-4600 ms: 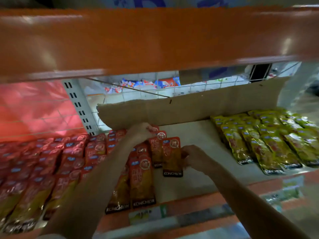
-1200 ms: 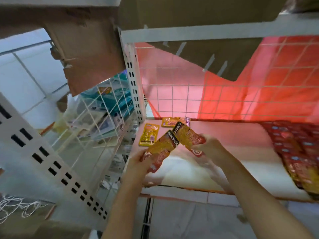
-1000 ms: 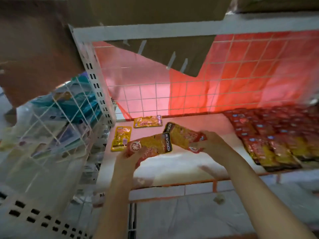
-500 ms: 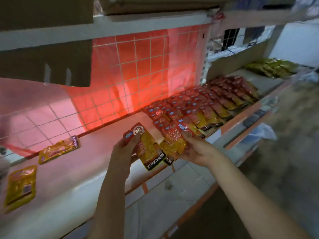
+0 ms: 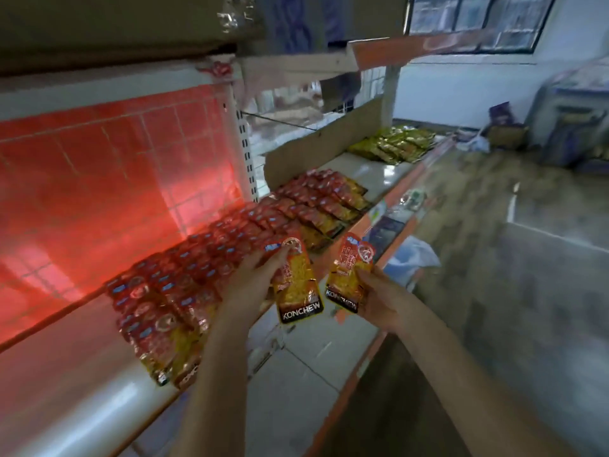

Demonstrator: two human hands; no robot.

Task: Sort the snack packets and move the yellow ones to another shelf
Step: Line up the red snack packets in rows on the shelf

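As each hand (image 5: pixel 253 275) grips, packets (image 5: pixel 296 285) read KONCHEW

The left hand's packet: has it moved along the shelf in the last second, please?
Yes: the left hand's packet moved right, from the bare shelf end to beside the red packet rows.

Two bare forearms rise from the lower frame toward centre. Left hand (image 5: pixel 252 278), centre frame, fingers extended upward, thumb curled, grips a packet (image 5: pixel 296 285). Right hand (image 5: pixel 384 300), just right of centre, pinches a second packet (image 5: pixel 349 275) at its lower edge.
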